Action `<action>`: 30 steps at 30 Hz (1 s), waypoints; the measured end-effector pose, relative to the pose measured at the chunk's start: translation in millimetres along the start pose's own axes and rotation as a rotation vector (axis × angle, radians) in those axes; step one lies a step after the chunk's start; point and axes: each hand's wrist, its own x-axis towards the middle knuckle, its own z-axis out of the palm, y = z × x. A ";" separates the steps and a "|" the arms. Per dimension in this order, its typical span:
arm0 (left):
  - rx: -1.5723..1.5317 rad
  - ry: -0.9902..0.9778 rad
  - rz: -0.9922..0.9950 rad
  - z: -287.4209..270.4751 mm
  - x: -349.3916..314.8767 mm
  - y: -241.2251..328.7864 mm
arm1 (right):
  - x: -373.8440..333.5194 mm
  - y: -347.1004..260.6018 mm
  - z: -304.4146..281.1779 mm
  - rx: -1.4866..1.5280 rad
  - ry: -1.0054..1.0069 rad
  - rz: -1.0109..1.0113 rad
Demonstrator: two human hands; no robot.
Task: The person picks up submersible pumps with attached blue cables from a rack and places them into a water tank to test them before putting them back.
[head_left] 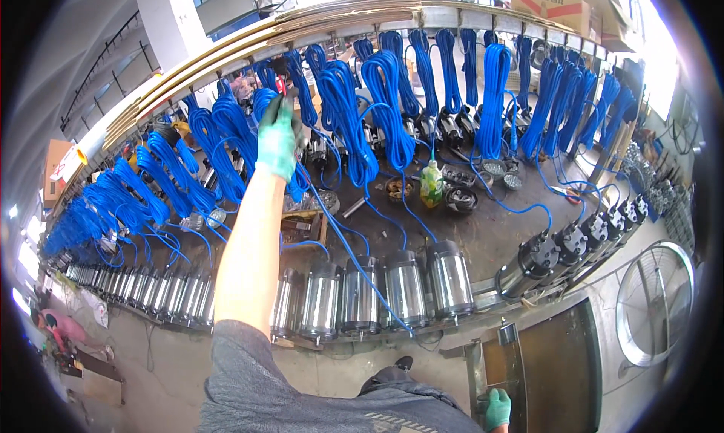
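My left hand [277, 145], in a green glove with dark fingertips, is raised at the row of hanging cables. It is closed on a coil of blue cable [264, 101], which the hand partly covers. A loose blue cable [354, 260] slants from below that hand past the front of the bench. Beside it hang more blue cable coils [345, 116]. My right hand [498, 410], also in a green glove, is low at the right by a metal stand [477, 373]. Its fingers look curled; anything inside them is hidden.
Silver motor cylinders [320, 301] line the bench's front edge, with blue leads attached. On the dark benchtop [483, 222] are a green bottle [431, 184] and a bowl of small parts [398, 189]. A large fan [654, 303] stands right. Flat boards [339, 18] lie over the rack.
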 end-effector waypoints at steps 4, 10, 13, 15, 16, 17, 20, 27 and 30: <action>0.316 0.105 0.028 -10.6 53.7 -9.4 | -25.4 -42.7 9.9 -0.413 -0.073 -0.224; 0.254 0.080 -0.015 -13.4 79.0 -31.7 | -29.7 -13.4 7.8 -0.335 -0.047 -0.248; 0.235 0.103 -0.046 -20.1 76.4 -33.1 | -37.4 -22.0 14.4 -0.209 -0.026 -0.153; 0.176 0.105 -0.082 -24.7 76.8 -39.5 | -38.3 -27.2 15.5 -0.113 -0.035 -0.027; 0.179 0.102 -0.088 -27.3 79.2 -44.3 | -37.4 -28.7 14.8 -0.260 -0.023 -0.168; 0.145 0.048 -0.212 -24.3 82.5 -54.2 | -40.6 -26.3 10.6 -0.406 -0.001 -0.298; 0.077 -0.146 -0.437 -7.7 61.7 -56.2 | -12.6 -5.0 15.5 0.362 0.138 0.053; -0.469 -0.561 -0.603 9.9 -128.6 -121.2 | -24.6 -37.4 15.2 0.284 0.157 0.213; -0.371 -0.819 -0.632 22.8 -212.7 -137.4 | -28.8 -25.9 15.8 0.344 0.126 0.243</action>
